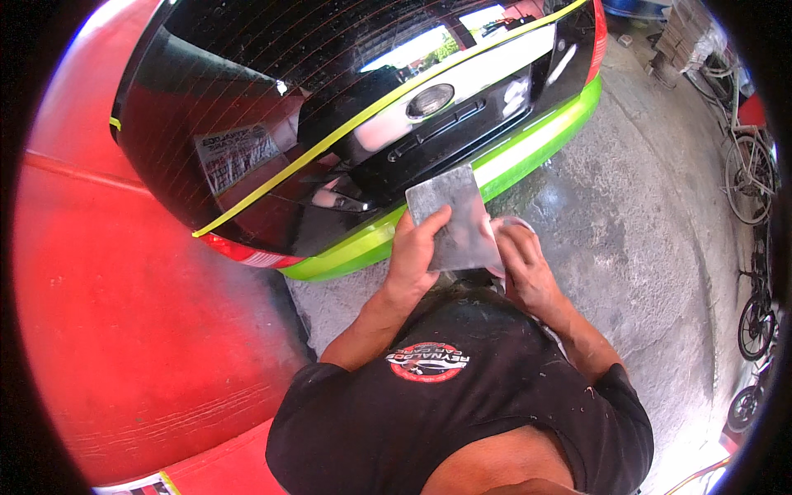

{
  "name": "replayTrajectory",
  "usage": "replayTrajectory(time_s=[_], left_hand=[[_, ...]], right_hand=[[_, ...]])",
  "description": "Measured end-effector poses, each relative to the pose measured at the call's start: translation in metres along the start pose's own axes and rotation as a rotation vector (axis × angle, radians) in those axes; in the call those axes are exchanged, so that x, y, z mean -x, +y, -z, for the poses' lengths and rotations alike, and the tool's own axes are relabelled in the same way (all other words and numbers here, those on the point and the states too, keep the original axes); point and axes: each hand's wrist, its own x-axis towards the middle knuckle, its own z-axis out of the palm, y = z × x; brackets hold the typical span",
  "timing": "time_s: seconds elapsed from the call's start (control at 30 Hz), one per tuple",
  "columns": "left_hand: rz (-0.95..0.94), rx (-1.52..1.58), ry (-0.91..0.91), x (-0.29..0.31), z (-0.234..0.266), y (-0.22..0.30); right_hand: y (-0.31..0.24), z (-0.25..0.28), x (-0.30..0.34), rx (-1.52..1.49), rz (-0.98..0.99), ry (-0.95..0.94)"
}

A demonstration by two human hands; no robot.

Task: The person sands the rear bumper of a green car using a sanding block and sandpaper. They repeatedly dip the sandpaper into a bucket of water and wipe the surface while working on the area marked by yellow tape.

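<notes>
A thin grey rectangular plate point(459, 216), smeared and dull like a metal filler sheet, is held up in front of my chest. My left hand point(409, 260) grips its left edge, with the thumb lying across the near face. At the plate's right edge is my right hand point(530, 271), its fingers bent round a pale pinkish cloth point(515, 222). The cloth is bunched and partly hidden by those fingers. It lies against or very close to the plate; I cannot tell which. Just beyond the plate is a car's bright green rear bumper point(540, 144).
Ahead stands the car's black tailgate point(309, 210), with yellow tape point(330, 142) along its window edge and whitish patches around an oval badge point(431, 101). A large red panel point(124, 313) fills the left. Bicycles point(749, 177) line the right of the concrete floor point(635, 239).
</notes>
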Motion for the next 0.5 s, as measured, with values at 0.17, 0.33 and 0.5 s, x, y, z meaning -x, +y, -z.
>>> replayTrajectory(time_s=[0.17,0.33,0.5], left_hand=[[-0.448,-0.185,0.068,0.006,0.004,0.048],[-0.589,-0.331,0.035,-0.002,0.041,0.059],[-0.566,-0.381,-0.043,-0.010,0.072,0.076]], right_hand=[[0.018,-0.005,-0.011,0.065,-0.115,0.073],[-0.031,0.032,-0.068,0.143,0.060,0.236],[-0.071,0.015,-0.100,0.313,0.087,0.135]])
